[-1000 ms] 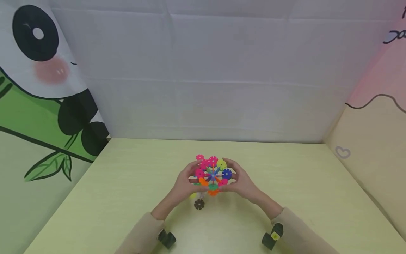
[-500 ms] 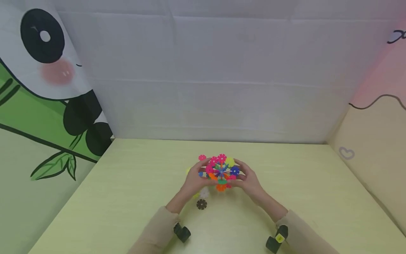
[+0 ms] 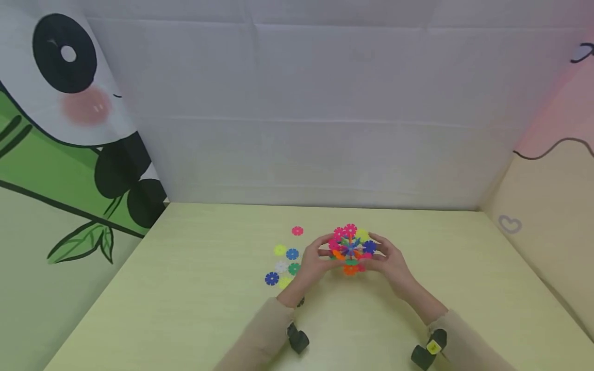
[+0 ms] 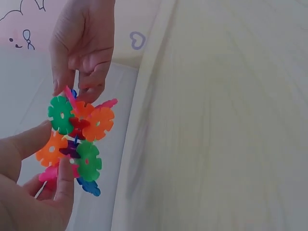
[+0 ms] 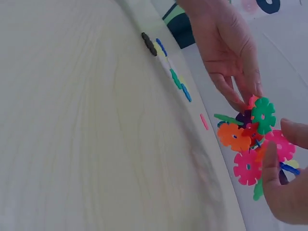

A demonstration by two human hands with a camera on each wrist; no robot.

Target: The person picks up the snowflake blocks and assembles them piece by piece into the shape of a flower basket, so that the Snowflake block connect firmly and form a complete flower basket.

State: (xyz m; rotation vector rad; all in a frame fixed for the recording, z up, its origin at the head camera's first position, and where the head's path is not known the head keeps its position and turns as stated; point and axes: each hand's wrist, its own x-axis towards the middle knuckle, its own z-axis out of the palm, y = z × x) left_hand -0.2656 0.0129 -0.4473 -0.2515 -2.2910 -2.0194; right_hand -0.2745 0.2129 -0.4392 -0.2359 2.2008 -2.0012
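Note:
Both hands hold a ball-shaped cluster of interlocking snowflake discs [image 3: 350,251] above the table, in pink, orange, green, blue, yellow and red. My left hand [image 3: 316,264] grips its left side with thumb and fingers. From the right, my right hand [image 3: 391,262] holds the opposite side. In the left wrist view, orange and green discs [image 4: 89,161] face the camera between the left hand [image 4: 36,192] and the right hand [image 4: 85,43]. The right wrist view has the cluster [image 5: 250,137] between the left hand [image 5: 226,50] and the right hand [image 5: 288,192].
Several loose discs lie on the pale wooden table [image 3: 185,288] left of the hands, among them a pink disc [image 3: 297,231], a light blue disc [image 3: 292,254] and a dark blue disc [image 3: 271,279]. A black disc [image 3: 301,302] is partly hidden by the left wrist. A white wall backs the table.
Both hands have moved right with the disc cluster. The loose discs that the left hand covered now show on the left, while the black disc is now partly covered.

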